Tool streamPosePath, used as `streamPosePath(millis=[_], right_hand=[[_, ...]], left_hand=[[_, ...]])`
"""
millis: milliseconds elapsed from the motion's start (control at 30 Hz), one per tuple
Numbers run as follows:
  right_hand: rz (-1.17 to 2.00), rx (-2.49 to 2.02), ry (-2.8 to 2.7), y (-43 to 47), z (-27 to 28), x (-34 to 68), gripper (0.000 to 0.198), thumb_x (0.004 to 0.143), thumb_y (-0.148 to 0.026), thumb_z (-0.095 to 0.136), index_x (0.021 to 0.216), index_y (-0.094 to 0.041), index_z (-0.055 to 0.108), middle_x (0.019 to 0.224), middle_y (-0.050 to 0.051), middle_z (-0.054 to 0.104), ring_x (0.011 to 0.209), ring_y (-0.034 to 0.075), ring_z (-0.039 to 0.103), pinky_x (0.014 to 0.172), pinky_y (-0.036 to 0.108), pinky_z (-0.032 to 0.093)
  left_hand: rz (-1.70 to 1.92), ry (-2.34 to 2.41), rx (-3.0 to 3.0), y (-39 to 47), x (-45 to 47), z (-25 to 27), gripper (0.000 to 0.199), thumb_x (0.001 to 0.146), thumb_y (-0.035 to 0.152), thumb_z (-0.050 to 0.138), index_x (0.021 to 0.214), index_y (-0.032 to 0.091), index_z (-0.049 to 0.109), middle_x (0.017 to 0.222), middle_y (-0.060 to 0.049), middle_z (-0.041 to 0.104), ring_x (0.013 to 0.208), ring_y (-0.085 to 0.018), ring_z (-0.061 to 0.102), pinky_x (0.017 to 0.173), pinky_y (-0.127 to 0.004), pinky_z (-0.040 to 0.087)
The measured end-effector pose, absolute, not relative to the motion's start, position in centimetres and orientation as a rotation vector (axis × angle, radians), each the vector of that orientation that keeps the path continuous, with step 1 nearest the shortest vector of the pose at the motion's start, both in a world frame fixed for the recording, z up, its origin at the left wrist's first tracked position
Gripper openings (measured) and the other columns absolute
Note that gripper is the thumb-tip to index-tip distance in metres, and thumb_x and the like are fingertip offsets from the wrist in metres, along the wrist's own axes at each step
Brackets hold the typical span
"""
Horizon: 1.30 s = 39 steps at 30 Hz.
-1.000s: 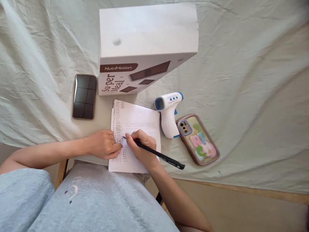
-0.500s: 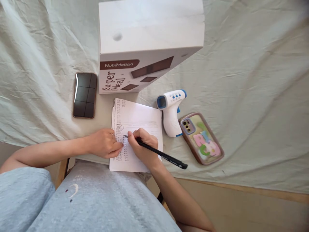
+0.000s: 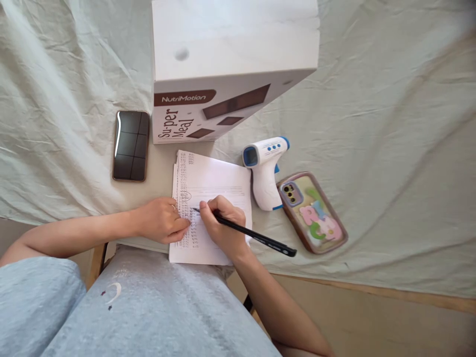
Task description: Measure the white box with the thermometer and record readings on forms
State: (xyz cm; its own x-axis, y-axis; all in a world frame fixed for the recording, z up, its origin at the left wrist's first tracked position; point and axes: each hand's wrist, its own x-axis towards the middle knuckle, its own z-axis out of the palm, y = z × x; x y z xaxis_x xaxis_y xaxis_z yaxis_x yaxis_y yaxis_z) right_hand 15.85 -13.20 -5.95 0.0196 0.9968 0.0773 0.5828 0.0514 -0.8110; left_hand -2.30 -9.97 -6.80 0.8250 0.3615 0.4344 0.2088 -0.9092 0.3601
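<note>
A black pen [image 3: 256, 235] is gripped in my right hand [image 3: 225, 225], its tip touching the handwritten part of a stack of white paper [image 3: 219, 173]. Rows of small handwriting run along the left side of the top sheet, with one circled spot; the rest carries faint print. My left hand [image 3: 161, 220] rests on the sheet's left edge, fingers curled under and closed, a ring on one finger. Nothing shows in it, though its palm side is hidden. Just right of the paper lies a white and blue infrared thermometer [image 3: 265, 183].
Behind the paper stands a tall white NutriMotion box [image 3: 234, 44]. A dark-screened phone [image 3: 130, 146] lies to the left. At the right, a phone in a colourful case [image 3: 314, 213] lies face down beside the thermometer. A wrinkled pale cloth [image 3: 390, 163] covers the table.
The pen's rear end has swung slightly right and its tip has shifted a little right on the paper, along with my right hand. My left hand stays in place.
</note>
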Motion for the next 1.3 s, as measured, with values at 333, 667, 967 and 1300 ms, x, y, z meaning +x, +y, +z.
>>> streamPosePath(millis=[333,667,967,1300], right_hand=[[0.789,-1.631,-1.637,-13.2,-5.8,15.9,0.032,0.083,-0.025,0.052,0.057,-0.024,0.036,0.045,-0.007,0.042,0.040,0.009,0.038,0.043,0.022,0.034],[0.784,-1.728,-1.608,-13.2,-5.6,15.8,0.030,0.084,-0.030,0.049,0.058,-0.025,0.034,0.044,-0.007,0.039,0.042,0.010,0.036,0.045,0.024,0.033],[0.783,-1.697,-1.557,-13.5,-5.9,15.9,0.031,0.083,-0.027,0.051,0.057,-0.025,0.033,0.046,-0.007,0.037,0.042,0.009,0.035,0.044,0.024,0.033],[0.371,-1.686,-1.832,-13.7,-4.4,19.5,0.012,0.088,-0.023,0.051,0.085,-0.023,0.063,0.075,0.003,0.064,0.062,0.015,0.057,0.057,0.029,0.045]], left_hand=[[0.689,0.426,2.705,-10.0,-2.5,-6.9,0.025,0.089,0.018,0.043,0.071,0.017,0.061,0.050,0.002,0.060,0.043,-0.011,0.052,0.055,-0.028,0.041],[0.668,0.418,2.691,-10.1,-2.5,-7.0,0.023,0.089,0.018,0.045,0.072,0.016,0.062,0.051,0.002,0.062,0.045,-0.011,0.054,0.055,-0.028,0.041],[0.667,0.426,2.695,-10.1,-2.5,-7.0,0.025,0.089,0.018,0.044,0.071,0.017,0.061,0.049,0.002,0.060,0.044,-0.011,0.053,0.055,-0.028,0.041],[0.648,0.440,2.712,-10.1,-2.6,-7.0,0.025,0.089,0.019,0.044,0.069,0.018,0.059,0.048,0.003,0.060,0.043,-0.011,0.052,0.054,-0.028,0.040]])
